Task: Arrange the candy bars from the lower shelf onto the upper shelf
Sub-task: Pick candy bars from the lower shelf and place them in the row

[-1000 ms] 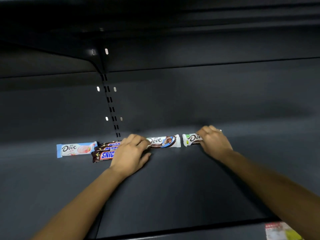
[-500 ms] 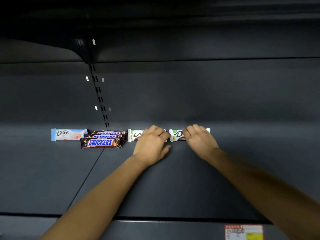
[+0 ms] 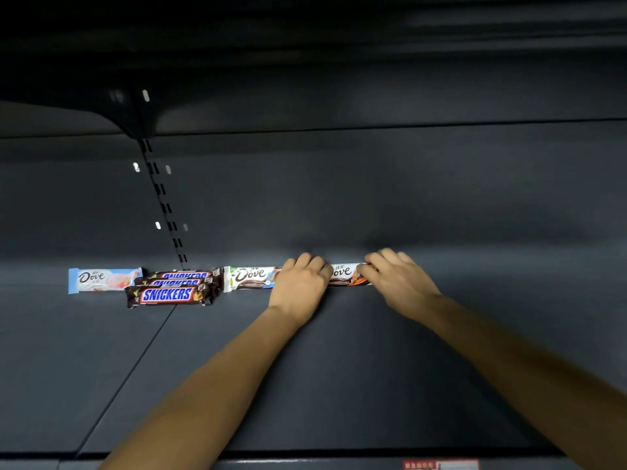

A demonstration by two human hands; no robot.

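Dark shelf [image 3: 339, 368] holds a row of Dove bars [image 3: 251, 278] and Snickers bars [image 3: 168, 295]

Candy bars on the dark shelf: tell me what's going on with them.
A person is lining up bars along the back of a dark grey metal shelf. The left hand curls over the right end of a white-and-brown Dove bar; the right hand grips the orange-accented Dove bar beside it. A pale blue Dove bar and three stacked brown Snickers bars lie untouched further left.
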